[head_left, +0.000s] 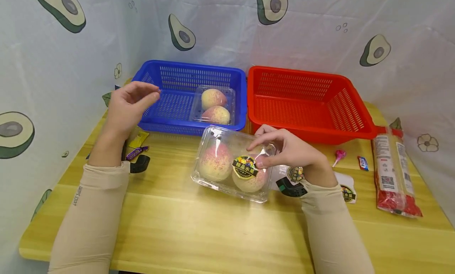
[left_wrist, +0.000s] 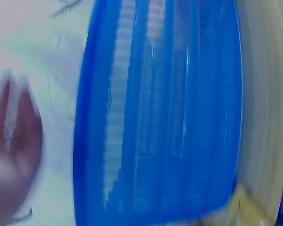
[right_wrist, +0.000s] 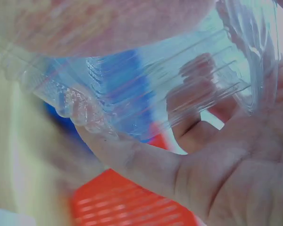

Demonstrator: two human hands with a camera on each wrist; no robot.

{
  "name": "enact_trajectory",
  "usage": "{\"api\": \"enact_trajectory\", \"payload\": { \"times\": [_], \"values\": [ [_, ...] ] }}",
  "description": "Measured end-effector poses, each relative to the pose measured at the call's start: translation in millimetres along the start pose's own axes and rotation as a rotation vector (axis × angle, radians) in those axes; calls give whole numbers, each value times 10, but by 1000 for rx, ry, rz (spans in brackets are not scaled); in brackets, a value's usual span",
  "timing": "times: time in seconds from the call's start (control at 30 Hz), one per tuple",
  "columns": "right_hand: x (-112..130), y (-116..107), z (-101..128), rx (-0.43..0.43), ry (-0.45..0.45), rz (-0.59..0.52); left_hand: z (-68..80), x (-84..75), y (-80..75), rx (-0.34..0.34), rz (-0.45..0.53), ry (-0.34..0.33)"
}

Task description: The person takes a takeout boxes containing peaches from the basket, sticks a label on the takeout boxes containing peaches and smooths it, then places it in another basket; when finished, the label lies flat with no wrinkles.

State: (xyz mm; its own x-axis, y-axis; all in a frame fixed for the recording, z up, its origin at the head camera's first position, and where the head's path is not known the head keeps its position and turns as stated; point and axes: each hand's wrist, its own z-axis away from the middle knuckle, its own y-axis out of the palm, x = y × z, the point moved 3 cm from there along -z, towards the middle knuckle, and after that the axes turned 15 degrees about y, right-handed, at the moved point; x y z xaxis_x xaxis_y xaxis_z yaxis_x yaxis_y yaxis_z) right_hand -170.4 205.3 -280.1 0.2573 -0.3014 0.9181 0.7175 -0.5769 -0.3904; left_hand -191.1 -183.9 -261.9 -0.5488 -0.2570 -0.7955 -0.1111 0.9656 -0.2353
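Observation:
My right hand (head_left: pixel 289 147) grips the right end of a clear plastic fruit box (head_left: pixel 227 192), holding it tilted above the table in front of the baskets. Two pink-and-yellow peaches (head_left: pixel 215 163) show inside it, and a black-and-gold round sticker (head_left: pixel 245 168) is on its lid, beside my thumb. In the right wrist view, the hand (right_wrist: pixel 226 165) lies along the ribbed box wall. Over the left side of the blue basket (head_left: pixel 170 108) is my left hand (head_left: pixel 126 108), fingers bent loosely and holding nothing. A second clear box (head_left: pixel 196 104) with two peaches sits in that basket.
A red basket (head_left: pixel 291 112) stands to the right of the blue one. Sticker sheets (head_left: pixel 346 185), a pink lollipop (head_left: pixel 339 155), a small blue-and-red candy (head_left: pixel 363 163) and a red-and-clear food bag (head_left: pixel 394 171) lie rightward. Purple (head_left: pixel 136 152) and yellow (head_left: pixel 138 139) wrapped candies lie leftward.

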Motion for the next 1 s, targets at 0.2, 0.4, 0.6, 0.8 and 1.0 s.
{"api": "enact_trajectory", "payload": {
  "times": [0.2,0.4,0.6,0.8,1.0],
  "values": [
    [294,-163,208,-88,-89,-177,8,190,-395,29,-464,-217],
    [406,-401,360,-282,-34,-476,56,348,-480,277,-500,-338],
    [414,-835,368,-496,142,-679,119,443,-474,338,-434,-441],
    [268,-1259,253,-726,411,-767,118,449,-467,335,-411,-458],
    [25,-1454,122,-873,617,-747,103,448,-405,343,-409,-449]
  ]
}}
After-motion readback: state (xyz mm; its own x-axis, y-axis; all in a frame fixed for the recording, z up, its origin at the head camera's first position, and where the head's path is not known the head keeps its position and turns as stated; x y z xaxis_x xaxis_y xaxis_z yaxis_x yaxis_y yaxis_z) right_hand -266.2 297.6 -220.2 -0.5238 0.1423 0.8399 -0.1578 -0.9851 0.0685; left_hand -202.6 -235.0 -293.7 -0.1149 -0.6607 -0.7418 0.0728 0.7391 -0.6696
